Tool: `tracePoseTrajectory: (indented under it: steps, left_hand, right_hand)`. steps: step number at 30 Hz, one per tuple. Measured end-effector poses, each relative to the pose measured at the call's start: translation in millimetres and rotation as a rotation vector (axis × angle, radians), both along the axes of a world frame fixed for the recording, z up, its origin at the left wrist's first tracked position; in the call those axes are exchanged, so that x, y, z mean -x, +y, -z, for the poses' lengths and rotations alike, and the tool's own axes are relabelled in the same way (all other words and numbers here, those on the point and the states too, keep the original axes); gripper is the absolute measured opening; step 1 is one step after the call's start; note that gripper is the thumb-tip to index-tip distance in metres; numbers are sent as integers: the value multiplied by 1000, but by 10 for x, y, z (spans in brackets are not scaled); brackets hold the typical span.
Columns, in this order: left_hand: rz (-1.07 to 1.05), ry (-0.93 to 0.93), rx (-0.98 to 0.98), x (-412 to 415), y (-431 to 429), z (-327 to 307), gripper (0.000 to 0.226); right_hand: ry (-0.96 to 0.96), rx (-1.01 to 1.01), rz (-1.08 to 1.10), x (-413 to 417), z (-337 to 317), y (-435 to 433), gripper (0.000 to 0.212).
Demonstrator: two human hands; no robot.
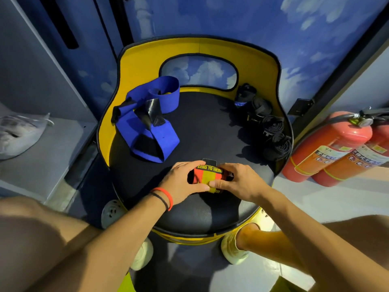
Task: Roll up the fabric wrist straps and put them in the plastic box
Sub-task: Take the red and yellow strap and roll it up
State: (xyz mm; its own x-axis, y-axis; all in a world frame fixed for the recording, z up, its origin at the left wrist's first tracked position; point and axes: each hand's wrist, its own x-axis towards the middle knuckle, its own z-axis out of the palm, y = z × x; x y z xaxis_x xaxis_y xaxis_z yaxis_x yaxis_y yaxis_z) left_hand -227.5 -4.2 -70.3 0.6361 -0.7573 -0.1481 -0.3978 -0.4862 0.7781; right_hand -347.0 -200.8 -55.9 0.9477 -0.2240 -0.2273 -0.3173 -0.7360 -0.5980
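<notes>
Head view: at lower centre, a red-yellow strap (207,178) is gripped by the left hand (181,184) and right hand (237,182) on the seat (210,127).

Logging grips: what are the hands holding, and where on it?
Left hand and right hand grip the rolled red-and-yellow fabric wrist strap by its opposite sides.

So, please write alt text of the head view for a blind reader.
The left hand and right hand grip a red-and-yellow strap roll on a black seat. Loose blue straps lie at its left, rolled black straps at its right.
</notes>
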Motion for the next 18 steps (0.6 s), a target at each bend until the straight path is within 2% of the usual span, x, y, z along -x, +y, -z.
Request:
tracePoseTrajectory:
  steps: [4, 7, 8, 11, 12, 13, 15, 18]
  left_hand:
    - [92, -8, -74, -165, -84, -28, 62]
    - [147, -36, -159, -307, -138, -43, 54]
    - [159, -24, -195, -350, -165, -58, 53]
    - [174, 45, -293, -468, -294, -103, 46]
    - [173, 72, -314, -498, -338, -119, 47]
    - [166, 102, -327, -528, -374, -124, 50]
    - [125, 162, -315, -564, -427, -125, 54]
    - [21, 192, -234, -554, -494, -100, 45]
  right_hand:
    - [14, -116, 48, -24, -1, 13, 63]
    - [-98, 34, 126, -14, 159, 100, 79]
    - [-183, 87, 155, -10, 206, 144, 74]
    - [-517, 296, 88, -19, 146, 298, 30]
    - [-571, 346, 54, -18, 130, 335, 26]
    - [-571, 359, 41, -11, 122, 360, 30]
    - [-470, 364, 35, 8, 153, 346, 52]
    - [-331, 450, 4, 2, 183, 289, 80]
